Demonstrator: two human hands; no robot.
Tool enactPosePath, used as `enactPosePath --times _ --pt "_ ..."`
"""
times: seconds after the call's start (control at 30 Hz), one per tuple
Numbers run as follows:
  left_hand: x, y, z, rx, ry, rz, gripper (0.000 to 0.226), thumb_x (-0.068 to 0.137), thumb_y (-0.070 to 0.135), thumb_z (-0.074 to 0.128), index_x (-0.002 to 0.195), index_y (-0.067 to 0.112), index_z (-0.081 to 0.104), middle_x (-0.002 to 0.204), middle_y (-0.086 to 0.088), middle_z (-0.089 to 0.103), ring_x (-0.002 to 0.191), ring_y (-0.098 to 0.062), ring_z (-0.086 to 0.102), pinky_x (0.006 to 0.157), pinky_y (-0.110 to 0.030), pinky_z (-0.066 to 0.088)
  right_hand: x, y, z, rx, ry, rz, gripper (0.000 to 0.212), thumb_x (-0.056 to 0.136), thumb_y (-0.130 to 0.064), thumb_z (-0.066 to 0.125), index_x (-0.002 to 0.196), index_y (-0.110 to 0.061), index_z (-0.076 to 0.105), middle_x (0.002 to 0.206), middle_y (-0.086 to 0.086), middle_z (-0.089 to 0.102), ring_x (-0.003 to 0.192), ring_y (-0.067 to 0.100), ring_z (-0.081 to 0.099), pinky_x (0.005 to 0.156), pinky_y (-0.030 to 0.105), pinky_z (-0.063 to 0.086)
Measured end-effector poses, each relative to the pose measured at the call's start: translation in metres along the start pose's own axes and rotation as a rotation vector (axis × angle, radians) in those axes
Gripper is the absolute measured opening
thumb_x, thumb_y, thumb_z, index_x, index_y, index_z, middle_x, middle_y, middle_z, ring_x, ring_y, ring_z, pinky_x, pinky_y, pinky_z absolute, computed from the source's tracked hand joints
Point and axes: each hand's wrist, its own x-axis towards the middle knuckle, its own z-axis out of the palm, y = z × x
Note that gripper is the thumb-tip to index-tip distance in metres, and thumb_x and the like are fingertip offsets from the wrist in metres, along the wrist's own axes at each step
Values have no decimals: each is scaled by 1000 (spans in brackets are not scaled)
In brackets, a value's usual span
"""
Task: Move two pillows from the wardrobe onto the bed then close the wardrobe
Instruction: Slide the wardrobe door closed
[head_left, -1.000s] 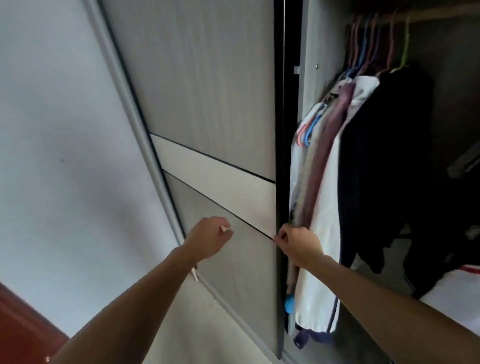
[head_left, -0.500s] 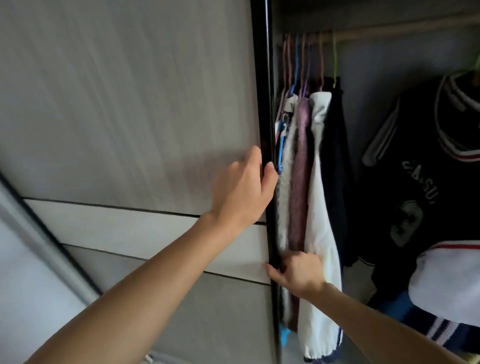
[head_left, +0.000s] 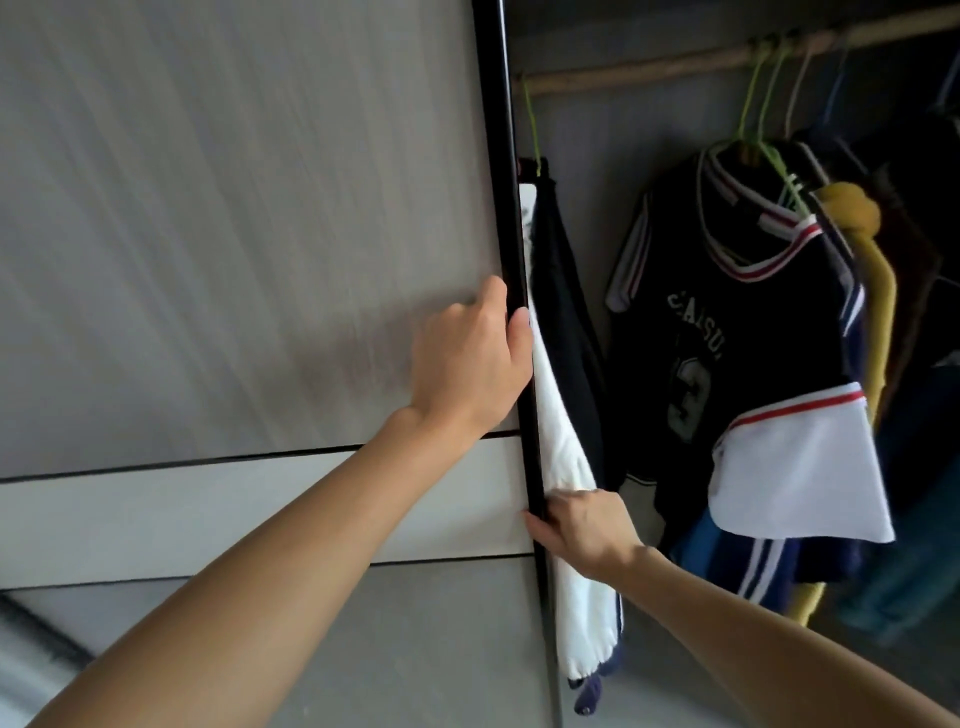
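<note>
We grip the sliding wardrobe door (head_left: 234, 260), grey woodgrain with a pale band, by its black edge: left hand (head_left: 467, 358) curled high, right hand (head_left: 582, 530) clasping lower, beside hanging clothes (head_left: 727, 364).

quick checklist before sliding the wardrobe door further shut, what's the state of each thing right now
1. Left hand gripping the sliding door's black edge: ok.
2. Right hand on the same edge, lower down: ok.
3. White garment clear of the door edge: not ok, it hangs against the edge, by the right hand's fingers.
4. Basketball jersey clear of the door's path: ok for now, further right.
5. Both pillows on the bed: cannot tell, neither is in view.
</note>
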Motion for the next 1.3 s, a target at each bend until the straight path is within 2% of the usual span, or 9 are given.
enactPosePath --times 0.3,0.47,0.53,0.63,0.77,0.9,1.1,1.23,1.3 --pt "24 73 48 3 -48 113 19 95 25 47 89 7 50 64 -12 64 61 -37 57 52 -35 29 -45 65 -47 -92 -38 200 46 91 -58 39 67 -20 46 73 2 66 71 33 62 55 35 35" --pt "32 114 69 -40 -193 205 14 90 23 50 95 9 52 77 -11 69 73 -40 61 61 -43 49 -71 100 -75 -141 -12 339 42 94 -57 35 74 -20 42 79 7 68 75 36 63 57 36 38" --pt "28 123 71 -75 -218 331 14 88 19 51 96 8 56 85 -12 67 79 -39 61 66 -46 51 -82 112 -85 -136 1 401 42 94 -58 34 74 -22 43 74 4 66 70 32 62 57 36 45" --pt "21 117 74 58 -67 619 15 79 12 56 91 6 62 95 -14 65 90 -36 61 77 -45 50 -96 131 -97 -160 32 513 43 93 -60 33 72 -24 43 66 -2 56 62 25 58 54 34 44" --pt "21 89 89 252 103 757 34 82 18 57 114 12 62 136 -19 53 128 -36 47 109 -57 31 -111 156 -110 -203 69 722 45 93 -61 32 76 -26 55 70 -5 63 65 18 61 64 37 56" --pt "30 82 109 357 59 884 60 84 37 61 137 14 44 154 -18 28 143 -35 24 117 -56 9 -124 167 -117 -121 208 993 42 94 -58 38 75 -24 57 65 -4 62 53 14 54 50 29 42" --pt "49 127 141 381 91 972 58 89 33 53 141 12 39 155 -21 24 144 -36 19 115 -56 3 -111 161 -112 235 398 1225 27 93 -39 44 102 -20 61 93 5 64 74 21 56 66 34 46" --pt "58 157 154 372 114 1014 49 91 24 37 137 11 45 153 -21 28 143 -37 22 114 -56 2 -104 159 -107 522 459 1309 60 95 -43 46 147 -22 25 143 9 45 108 25 58 86 38 52" --pt "61 173 160 369 125 1026 52 89 18 25 136 10 47 153 -21 28 143 -38 21 114 -56 1 -107 165 -110 572 459 1321 64 96 -41 47 149 -25 16 150 8 37 98 23 62 83 38 55"
